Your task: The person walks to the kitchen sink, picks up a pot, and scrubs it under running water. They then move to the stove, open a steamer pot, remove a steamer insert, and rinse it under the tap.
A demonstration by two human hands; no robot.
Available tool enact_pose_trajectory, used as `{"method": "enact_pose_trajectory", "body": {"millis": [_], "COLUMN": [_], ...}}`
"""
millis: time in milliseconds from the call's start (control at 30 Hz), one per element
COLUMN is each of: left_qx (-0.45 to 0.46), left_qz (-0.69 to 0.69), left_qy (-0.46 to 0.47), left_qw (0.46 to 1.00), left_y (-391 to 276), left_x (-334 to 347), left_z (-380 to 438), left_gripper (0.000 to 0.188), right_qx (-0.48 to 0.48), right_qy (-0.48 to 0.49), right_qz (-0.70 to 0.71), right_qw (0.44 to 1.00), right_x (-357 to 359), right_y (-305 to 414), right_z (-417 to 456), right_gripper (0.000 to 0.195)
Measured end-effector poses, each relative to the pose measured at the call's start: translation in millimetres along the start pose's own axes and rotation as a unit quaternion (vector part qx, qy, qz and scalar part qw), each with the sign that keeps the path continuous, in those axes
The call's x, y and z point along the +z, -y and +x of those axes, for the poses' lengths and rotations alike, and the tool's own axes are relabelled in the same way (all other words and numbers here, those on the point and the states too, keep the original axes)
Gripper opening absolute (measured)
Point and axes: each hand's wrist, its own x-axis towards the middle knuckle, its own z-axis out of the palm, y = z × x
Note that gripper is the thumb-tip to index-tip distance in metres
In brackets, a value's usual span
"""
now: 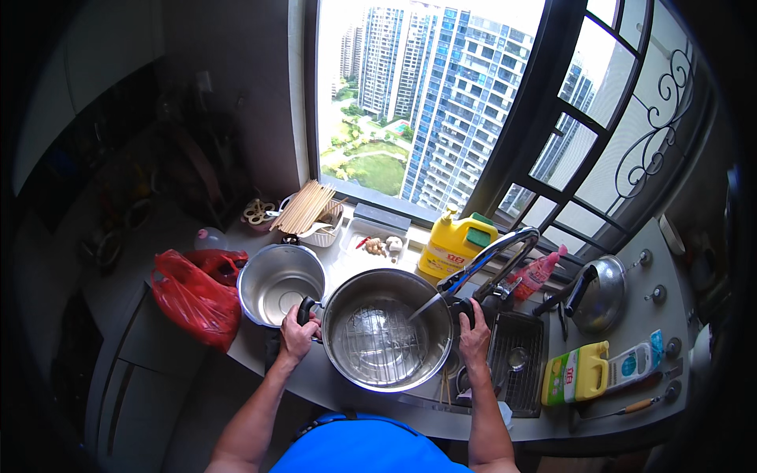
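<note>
A large stainless steel pot (343, 349) is held level between my two hands, partly over the sink (529, 355). My left hand (297, 334) grips its black side handle, and my right hand (474, 337) grips the opposite one. Water runs from the chrome faucet (502, 251) into the pot. Inside, a wire rack (378, 337) lies at the bottom under clear water. Just left of the pot stands a smaller metal pot (284, 284) with nothing seen inside. Its near rim is close to my left hand.
Left on the counter sit a red plastic bag (198, 301) and a white basket with wooden chopsticks (304, 207). A clear tray (349, 251) holds ginger and garlic. Yellow detergent jugs (449, 248) stand behind and at right. A domed metal lid (600, 295) rests beyond the sink.
</note>
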Motion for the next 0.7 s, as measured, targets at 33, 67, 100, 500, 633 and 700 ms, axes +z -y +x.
{"method": "enact_pose_trajectory", "body": {"millis": [33,67,100,500,633,700], "left_qx": [-0.001,-0.001,-0.001,-0.004,-0.001,-0.004], "left_qz": [-0.004,-0.007,-0.006,0.011,0.01,0.011], "left_qy": [0.0,0.0,0.0,0.0,0.002,0.005], "left_qw": [1.0,1.0,1.0,1.0,1.0,1.0], "left_y": [-0.5,0.1,-0.7,-3.6,-8.4,-11.0], "left_x": [0.3,-0.2,-0.1,-0.3,-0.2,1.2], "left_z": [-0.2,-0.2,-0.1,0.8,0.4,-0.9], "left_gripper": [0.023,0.023,0.023,0.025,0.022,0.022], "right_qx": [-0.001,-0.02,-0.028,-0.023,-0.03,-0.027], "right_qy": [-0.001,-0.007,-0.01,-0.006,-0.002,0.003], "right_qz": [-0.001,-0.005,-0.006,0.003,-0.005,0.003], "right_qw": [1.0,1.0,1.0,1.0,1.0,1.0], "right_x": [-0.4,0.7,0.8,2.4,3.4,3.0], "right_y": [1.0,-1.7,-2.5,-8.5,-7.1,-9.2], "right_z": [-0.1,0.5,0.7,0.9,3.4,3.1], "right_gripper": [0.041,0.041,0.041,0.039,0.04,0.04]}}
